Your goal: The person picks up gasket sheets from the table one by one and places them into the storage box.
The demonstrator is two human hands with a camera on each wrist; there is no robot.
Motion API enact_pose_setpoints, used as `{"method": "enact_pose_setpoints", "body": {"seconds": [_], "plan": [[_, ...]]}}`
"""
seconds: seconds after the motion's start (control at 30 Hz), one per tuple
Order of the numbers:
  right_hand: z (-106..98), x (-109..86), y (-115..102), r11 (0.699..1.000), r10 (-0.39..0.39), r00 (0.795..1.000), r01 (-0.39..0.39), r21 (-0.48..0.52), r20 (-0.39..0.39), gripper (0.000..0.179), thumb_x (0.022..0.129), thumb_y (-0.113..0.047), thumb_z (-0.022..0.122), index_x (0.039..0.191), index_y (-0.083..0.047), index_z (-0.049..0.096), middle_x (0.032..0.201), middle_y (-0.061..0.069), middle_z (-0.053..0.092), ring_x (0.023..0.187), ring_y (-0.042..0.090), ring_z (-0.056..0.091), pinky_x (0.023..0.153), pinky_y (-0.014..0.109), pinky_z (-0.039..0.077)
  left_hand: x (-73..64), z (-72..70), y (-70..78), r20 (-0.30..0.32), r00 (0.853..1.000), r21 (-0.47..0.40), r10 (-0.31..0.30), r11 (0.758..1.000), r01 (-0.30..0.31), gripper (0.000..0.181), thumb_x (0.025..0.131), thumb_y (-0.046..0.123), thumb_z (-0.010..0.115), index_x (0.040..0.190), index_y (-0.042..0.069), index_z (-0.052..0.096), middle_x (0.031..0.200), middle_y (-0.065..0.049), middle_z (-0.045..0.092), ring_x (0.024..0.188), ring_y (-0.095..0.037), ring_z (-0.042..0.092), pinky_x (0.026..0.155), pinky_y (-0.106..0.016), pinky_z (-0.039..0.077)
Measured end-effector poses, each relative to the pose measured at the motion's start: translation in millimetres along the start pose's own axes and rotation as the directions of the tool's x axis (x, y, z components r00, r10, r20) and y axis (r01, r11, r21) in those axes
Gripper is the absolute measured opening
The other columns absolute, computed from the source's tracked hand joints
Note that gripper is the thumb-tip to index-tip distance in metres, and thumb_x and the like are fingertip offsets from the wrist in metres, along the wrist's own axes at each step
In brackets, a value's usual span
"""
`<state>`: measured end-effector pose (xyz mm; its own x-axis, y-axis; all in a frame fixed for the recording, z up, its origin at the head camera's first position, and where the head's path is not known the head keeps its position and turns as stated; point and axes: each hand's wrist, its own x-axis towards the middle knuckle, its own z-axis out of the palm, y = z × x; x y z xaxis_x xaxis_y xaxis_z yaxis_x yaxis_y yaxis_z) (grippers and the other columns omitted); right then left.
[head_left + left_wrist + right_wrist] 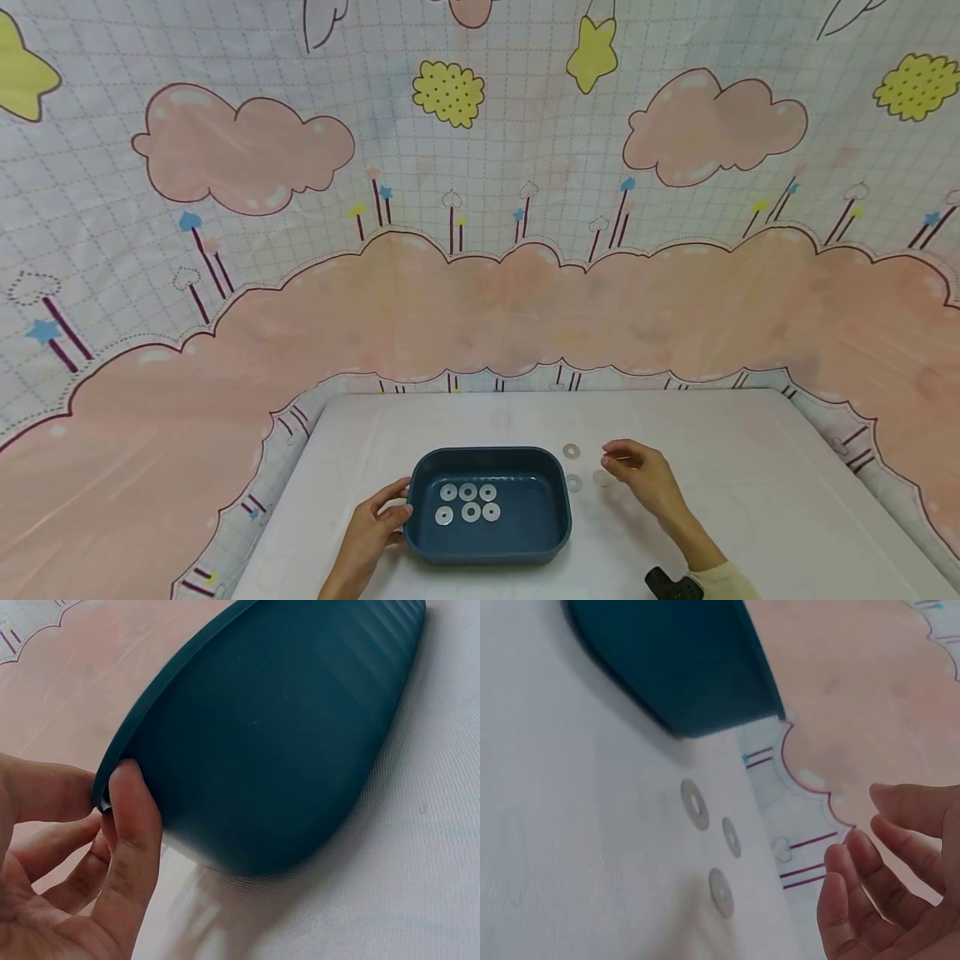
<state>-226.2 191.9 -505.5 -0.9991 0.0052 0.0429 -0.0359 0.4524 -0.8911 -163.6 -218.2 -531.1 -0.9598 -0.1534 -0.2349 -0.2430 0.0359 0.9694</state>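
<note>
A dark blue rectangular tray point(536, 512) stands on the white tabletop, with several flat metal washers point(443, 522) lying in two rows inside. My left hand point(367, 529) holds its left end; in the left wrist view the thumb and fingers pinch the rim point(124, 727). Three more washers point(571, 457) lie on the table just right of the tray. Above and beside them hovers my right hand point(651, 482), its fingers loosely bent. The right wrist view shows nothing between those fingers, apart from the washers point(689, 799) below.
The white table point(750, 483) extends around the tray. Behind it and at its sides hangs a patterned cloth point(495, 317) with clouds and stars. A black device point(672, 585) sits on the right wrist by a pale sleeve point(723, 581).
</note>
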Motion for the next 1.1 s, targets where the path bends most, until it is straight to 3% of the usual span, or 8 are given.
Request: {"method": "enact_pose_setpoints", "body": {"seconds": [0.17,0.5,0.73,1.1], "plan": [[-2.2,3.3,10.6,0.999,-0.033,0.999,0.033,-0.034,0.005,0.033,0.089,-0.022,0.072,0.117,-0.006,0.068,0.107,0.009,0.071,0.102,0.021,0.064,0.074,0.023,0.050,-1.7,0.6,0.5,0.001,1.000,0.000,0.004,1.000,-0.004,0.049,0.091,0.001,0.062,0.139,0.002,0.053,0.124,-0.015,0.054,0.087,-0.021,0.063,0.063,-0.032,0.053],[-2.5,13.7,30.6,0.998,-0.025,0.999,0.027,-0.064,0.035,0.033,0.088,-0.021,0.072,0.118,-0.007,0.068,0.106,0.007,0.070,0.103,0.023,0.063,0.072,0.024,0.050,-4.1,1.3,-1.2,-0.005,1.000,-0.001,0.005,1.000,-0.005,0.049,0.091,0.001,0.062,0.139,0.003,0.053,0.123,-0.015,0.053,0.087,-0.021,0.063,0.062,-0.032,0.053],[-2.0,18.4,38.6,0.992,-0.033,0.998,0.038,-0.122,0.044,0.031,0.088,-0.020,0.072,0.116,-0.008,0.070,0.103,0.005,0.071,0.097,0.018,0.062,0.078,0.029,0.048,-6.4,1.9,0.0,-0.005,1.000,0.001,0.007,1.000,-0.007,0.049,0.091,0.001,0.062,0.139,0.002,0.053,0.123,-0.015,0.053,0.088,-0.021,0.063,0.063,-0.032,0.053],[2.5,27.3,49.7,0.979,-0.074,0.995,0.085,-0.185,0.069,0.024,0.085,-0.011,0.073,0.109,-0.008,0.074,0.103,0.009,0.071,0.088,0.015,0.058,0.068,0.024,0.046,-5.4,1.7,-0.5,-0.002,1.000,0.002,0.006,1.000,-0.006,0.050,0.091,0.002,0.062,0.139,0.002,0.053,0.123,-0.014,0.053,0.088,-0.022,0.063,0.063,-0.031,0.053]]}}
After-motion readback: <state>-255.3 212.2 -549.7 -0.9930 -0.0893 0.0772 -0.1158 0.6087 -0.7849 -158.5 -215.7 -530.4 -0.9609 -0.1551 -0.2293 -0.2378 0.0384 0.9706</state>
